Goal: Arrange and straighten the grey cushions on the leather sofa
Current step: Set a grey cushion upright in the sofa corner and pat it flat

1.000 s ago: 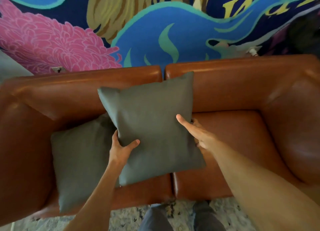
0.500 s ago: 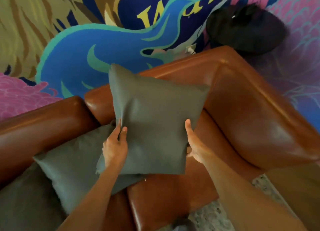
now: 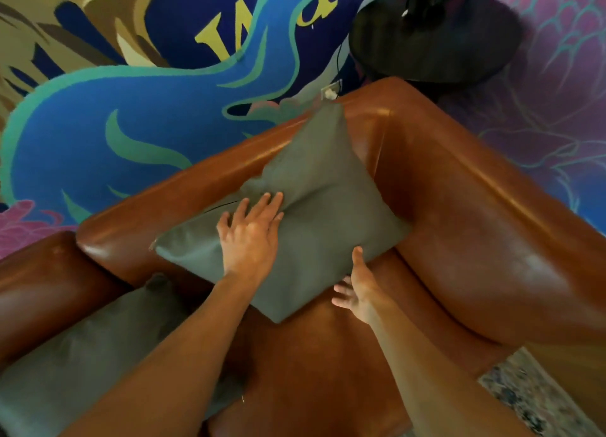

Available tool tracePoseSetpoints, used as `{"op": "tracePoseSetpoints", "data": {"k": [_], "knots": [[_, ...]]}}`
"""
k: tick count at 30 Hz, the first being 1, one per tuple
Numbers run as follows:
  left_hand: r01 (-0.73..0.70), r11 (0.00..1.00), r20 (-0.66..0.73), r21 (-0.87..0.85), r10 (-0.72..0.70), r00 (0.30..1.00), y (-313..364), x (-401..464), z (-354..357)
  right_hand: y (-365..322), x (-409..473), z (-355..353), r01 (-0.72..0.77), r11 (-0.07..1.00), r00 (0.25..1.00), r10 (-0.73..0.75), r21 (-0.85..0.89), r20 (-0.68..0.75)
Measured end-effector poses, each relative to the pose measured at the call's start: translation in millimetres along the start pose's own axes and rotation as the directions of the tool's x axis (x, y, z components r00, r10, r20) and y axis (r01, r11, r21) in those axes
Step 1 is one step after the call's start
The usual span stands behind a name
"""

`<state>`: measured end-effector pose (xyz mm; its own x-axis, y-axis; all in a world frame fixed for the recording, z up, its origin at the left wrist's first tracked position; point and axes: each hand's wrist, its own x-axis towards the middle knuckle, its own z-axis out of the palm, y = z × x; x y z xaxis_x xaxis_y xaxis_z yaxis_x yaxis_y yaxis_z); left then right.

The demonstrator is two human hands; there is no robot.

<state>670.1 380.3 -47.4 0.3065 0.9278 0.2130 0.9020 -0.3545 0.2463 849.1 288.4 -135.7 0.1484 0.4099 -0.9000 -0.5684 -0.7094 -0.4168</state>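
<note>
Two grey cushions: one [image 3: 314, 213] propped in sofa [image 3: 465, 226] corner, left hand [image 3: 251, 236] flat on it, fingers spread; right hand [image 3: 355, 292] loose-fingered at its lower edge; second cushion [image 3: 98, 348] partly arm-hidden.

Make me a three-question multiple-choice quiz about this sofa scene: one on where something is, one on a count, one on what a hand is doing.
1. Where is the upper grey square cushion?
A. On the rug
B. In the corner of the brown leather sofa
C. On the black round table

2. How many grey cushions show?
A. Two
B. Three
C. Four

3. What is the left hand doing?
A. Hanging free
B. Gripping the sofa arm
C. Lying flat on the cushion

Answers: B, it leans into the corner; A, a second grey cushion lies lower left; C, its fingers spread on the fabric.
</note>
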Motion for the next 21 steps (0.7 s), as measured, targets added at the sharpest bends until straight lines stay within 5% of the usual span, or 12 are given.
{"op": "tracePoseSetpoints", "data": {"k": [5, 8, 10, 15, 21], "knots": [[-0.130, 0.977, 0.119, 0.172, 0.110, 0.987, 27, 14, 54, -27, 9, -9, 0.037, 0.999, 0.996, -0.038, -0.007, -0.076], [-0.217, 0.966, 0.213, 0.142, 0.184, 0.960, 46, 17, 72, -45, 18, -21, 0.177, 0.973, 0.959, -0.205, -0.151, -0.197], [-0.222, 0.970, 0.218, 0.097, 0.197, 0.956, 55, 20, 78, -63, 20, -26, 0.349, 0.904, 0.883, -0.405, -0.246, -0.236], [0.021, 0.993, 0.149, 0.112, -0.038, 0.988, 34, 20, 72, -120, 7, -13, 0.640, 0.594, 0.609, -0.779, -0.487, -0.150], [0.055, 0.973, 0.144, 0.222, -0.088, 0.986, -24, 13, 62, -153, 30, 11, 0.495, 0.464, 0.687, -0.727, -0.735, 0.003]]}}
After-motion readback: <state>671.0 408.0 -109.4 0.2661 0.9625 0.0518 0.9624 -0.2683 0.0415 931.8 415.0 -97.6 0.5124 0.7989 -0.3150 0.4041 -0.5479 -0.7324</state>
